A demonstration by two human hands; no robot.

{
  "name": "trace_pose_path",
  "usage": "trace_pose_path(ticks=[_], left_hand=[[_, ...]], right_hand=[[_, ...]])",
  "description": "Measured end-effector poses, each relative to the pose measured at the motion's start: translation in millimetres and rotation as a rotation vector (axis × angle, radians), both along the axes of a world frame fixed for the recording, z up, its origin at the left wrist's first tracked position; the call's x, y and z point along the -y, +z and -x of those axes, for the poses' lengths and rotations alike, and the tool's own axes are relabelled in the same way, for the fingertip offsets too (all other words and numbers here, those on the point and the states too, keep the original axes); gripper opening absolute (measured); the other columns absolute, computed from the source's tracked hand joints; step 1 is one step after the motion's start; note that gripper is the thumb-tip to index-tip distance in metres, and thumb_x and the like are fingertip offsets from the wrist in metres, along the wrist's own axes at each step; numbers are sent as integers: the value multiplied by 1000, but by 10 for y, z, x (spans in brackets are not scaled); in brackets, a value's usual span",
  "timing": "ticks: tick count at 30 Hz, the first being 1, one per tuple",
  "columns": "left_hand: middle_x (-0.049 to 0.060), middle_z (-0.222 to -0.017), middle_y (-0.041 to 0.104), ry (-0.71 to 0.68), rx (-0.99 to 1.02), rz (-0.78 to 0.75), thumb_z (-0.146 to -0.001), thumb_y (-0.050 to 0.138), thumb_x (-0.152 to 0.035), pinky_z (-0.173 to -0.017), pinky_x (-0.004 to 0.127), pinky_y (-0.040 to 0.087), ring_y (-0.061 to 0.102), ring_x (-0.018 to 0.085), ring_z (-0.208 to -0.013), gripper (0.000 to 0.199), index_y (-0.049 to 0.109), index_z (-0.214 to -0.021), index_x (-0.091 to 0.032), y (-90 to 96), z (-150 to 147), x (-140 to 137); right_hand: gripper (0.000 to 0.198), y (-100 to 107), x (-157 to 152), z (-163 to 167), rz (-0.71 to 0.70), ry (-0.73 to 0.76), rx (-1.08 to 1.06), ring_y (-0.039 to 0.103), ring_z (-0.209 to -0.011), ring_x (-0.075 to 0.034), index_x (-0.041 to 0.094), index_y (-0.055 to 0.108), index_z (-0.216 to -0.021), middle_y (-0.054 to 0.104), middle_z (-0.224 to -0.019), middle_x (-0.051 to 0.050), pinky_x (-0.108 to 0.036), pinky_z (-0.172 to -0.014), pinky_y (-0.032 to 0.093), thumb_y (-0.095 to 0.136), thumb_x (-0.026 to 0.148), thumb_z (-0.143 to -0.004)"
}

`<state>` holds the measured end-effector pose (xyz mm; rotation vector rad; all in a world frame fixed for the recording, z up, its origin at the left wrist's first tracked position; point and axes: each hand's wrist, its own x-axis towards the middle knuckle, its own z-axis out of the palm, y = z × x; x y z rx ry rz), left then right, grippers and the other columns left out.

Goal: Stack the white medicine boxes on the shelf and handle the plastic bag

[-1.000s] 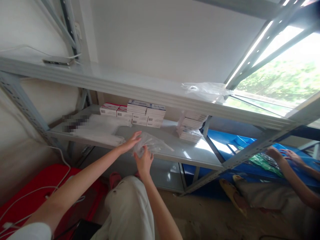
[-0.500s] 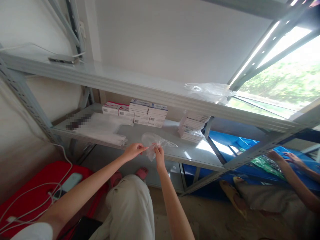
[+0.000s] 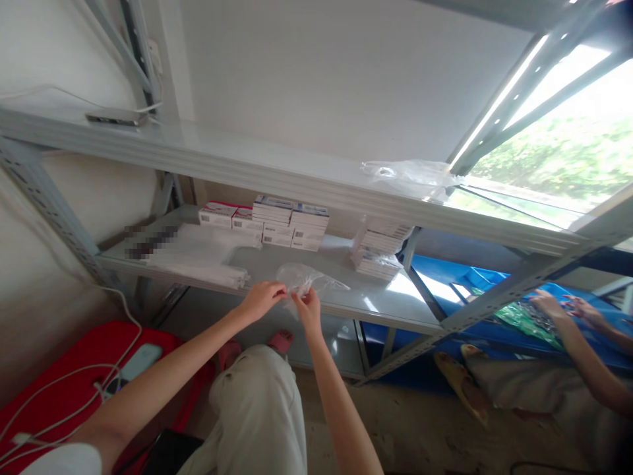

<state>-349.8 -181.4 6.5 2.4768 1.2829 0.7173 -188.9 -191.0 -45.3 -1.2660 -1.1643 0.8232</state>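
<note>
Grey metal shelving fills the wall in front of me, a bright window off to the right. On the far left, white cables trail over a red bin by my knee, and a flat device sits on the top shelf. On the middle shelf a pile of white sheets lies left, then stacked boxes at the back. My left hand is pinched shut on the near edge of a clear bag, and my right hand is closed on the same edge just beside it, fingertips nearly touching. A second ago both hands lay flat and open on the bag, pressing it to the shelf; now its mouth is lifted off the front lip between my fingers while the rest trails back onto the shelf. Since half a second ago my hands have drawn closer together, so I seem to have found the two layers of the opening and be working them apart. Further right sit another stack, a second bag on the top shelf, and a co-worker's hands over a blue bin.
</note>
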Motion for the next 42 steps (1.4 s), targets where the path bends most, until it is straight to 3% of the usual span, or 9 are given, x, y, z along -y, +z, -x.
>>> trace_pose_path(ticks=[4,11,15,19,22,25,29,36,42], left_hand=[[0,-71,66,34,77,-8,-85,58,-34,-63,22,37,61,16,-68,14,66,-81,-23,20,121,-114],[-3,-60,60,36,222,26,-86,53,-37,-59,21,37,55,13,-55,20,63,-76,-23,119,450,-345],[-2,-63,61,39,171,-49,-88,49,-35,-61,22,38,56,14,-59,21,62,-77,-24,160,546,-419],[0,-75,65,42,141,-131,-88,49,-33,-65,23,39,60,16,-68,18,62,-80,-24,232,496,-444],[2,-80,66,99,139,-201,-90,47,-32,-66,24,40,61,17,-70,18,61,-86,-22,348,373,-450],[3,-81,66,172,141,-259,-92,45,-34,-65,23,41,61,16,-69,20,60,-90,-21,508,229,-463],[5,-82,66,195,95,-315,-92,46,-32,-66,24,41,61,18,-70,19,60,-91,-19,705,105,-526],[7,-85,67,193,-14,-378,-91,48,-30,-69,25,41,62,20,-76,18,61,-92,-18,857,153,-784],[3,-71,66,180,89,-309,-86,54,-23,-64,25,40,61,20,-68,10,63,-83,-22,949,402,-1080]], right_hand=[[32,26,13,-168,22,28,13,63,-70,-19,17,67,-88,71,-80,-6,-30,-65,49,60,43,-71],[26,166,-60,-878,198,95,-155,60,-52,-15,19,67,-78,67,-67,0,-28,-51,50,74,32,-56],[23,358,-81,-1280,310,142,-182,58,-46,-14,17,67,-74,64,-60,1,-25,-46,46,75,26,-55],[28,606,-109,-1490,293,113,-185,51,-44,-8,15,69,-77,63,-60,2,-22,-47,44,75,29,-54],[28,747,-113,-1443,256,108,-297,49,-47,-8,16,67,-72,59,-57,1,-21,-49,43,72,41,-61],[32,822,-66,-1240,268,163,-431,58,-61,-14,19,61,-67,63,-65,-3,-27,-60,49,63,52,-70],[26,897,32,-986,232,239,-561,62,-78,-19,22,58,-67,65,-75,-4,-33,-71,51,62,47,-75],[29,1128,149,-941,92,145,-558,59,-64,-16,23,55,-64,58,-62,0,-32,-69,53,59,47,-79],[23,1169,297,-1006,298,340,-537,26,-34,-5,21,60,-68,32,-41,11,-23,-49,46,72,41,-69]])
